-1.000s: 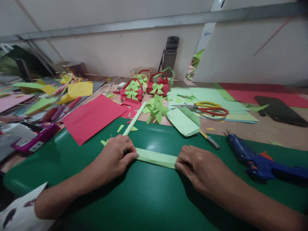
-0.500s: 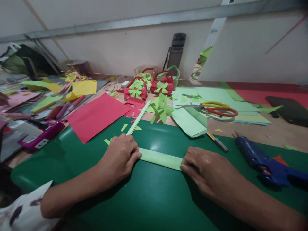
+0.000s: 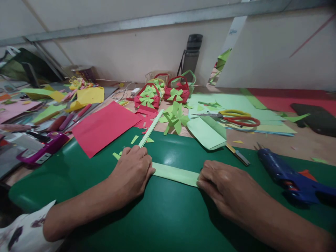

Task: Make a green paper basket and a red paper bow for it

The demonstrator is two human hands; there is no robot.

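A light green folded paper strip (image 3: 174,173) lies flat on the dark green mat (image 3: 162,217). My left hand (image 3: 132,171) is curled over the strip's left end and presses it down with closed fingers. My right hand (image 3: 225,185) pins the strip's right end with its fingertips pressed together. A second thin green strip (image 3: 151,127) runs away from my left hand toward the back.
A blue glue gun (image 3: 288,176) lies at the right on the mat. A craft knife (image 3: 238,154), folded green paper (image 3: 208,131), scissors (image 3: 233,118), a red sheet (image 3: 105,126), red baskets with green bows (image 3: 162,93), a bottle (image 3: 191,56) and a purple stapler (image 3: 43,150) surround the mat.
My hands stay on the strip's ends; my left hand has shifted slightly along it. The view has swung a little to the left.
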